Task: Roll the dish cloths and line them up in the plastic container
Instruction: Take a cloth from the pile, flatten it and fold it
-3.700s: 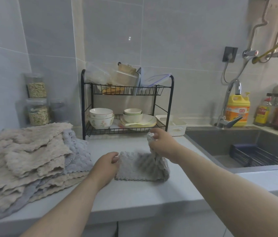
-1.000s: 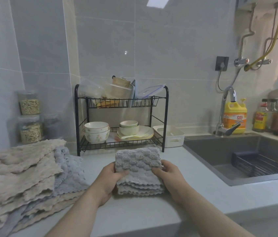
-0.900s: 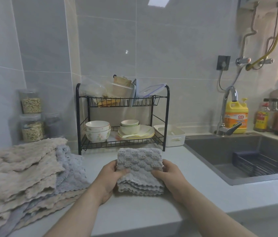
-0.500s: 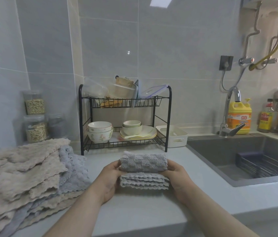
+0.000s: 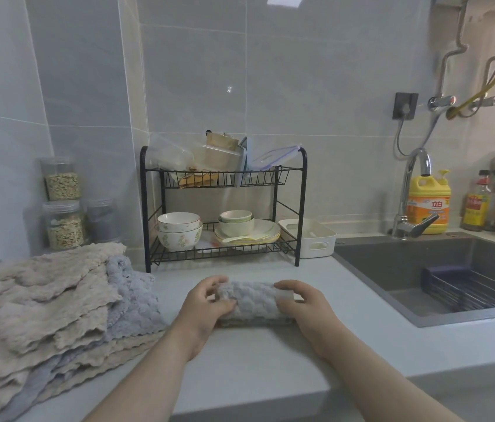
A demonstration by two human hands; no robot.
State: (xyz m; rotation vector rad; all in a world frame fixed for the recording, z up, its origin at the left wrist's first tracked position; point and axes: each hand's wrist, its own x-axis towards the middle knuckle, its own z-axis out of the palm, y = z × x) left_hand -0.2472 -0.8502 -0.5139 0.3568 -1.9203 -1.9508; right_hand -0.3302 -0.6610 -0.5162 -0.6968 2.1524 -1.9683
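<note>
One grey dish cloth (image 5: 254, 306), rolled into a cylinder, is held lying crosswise on the countertop (image 5: 240, 376), towards its front edge. Its left end is gripped by the curled fingers of the left hand (image 5: 206, 309), its right end by those of the right hand (image 5: 304, 309). A pile of beige and grey dish cloths (image 5: 51, 306) is heaped at the countertop's left edge. The white plastic container (image 5: 310, 242) is set at the back, between the black dish rack (image 5: 225, 208) and the sink (image 5: 422, 269).
</note>
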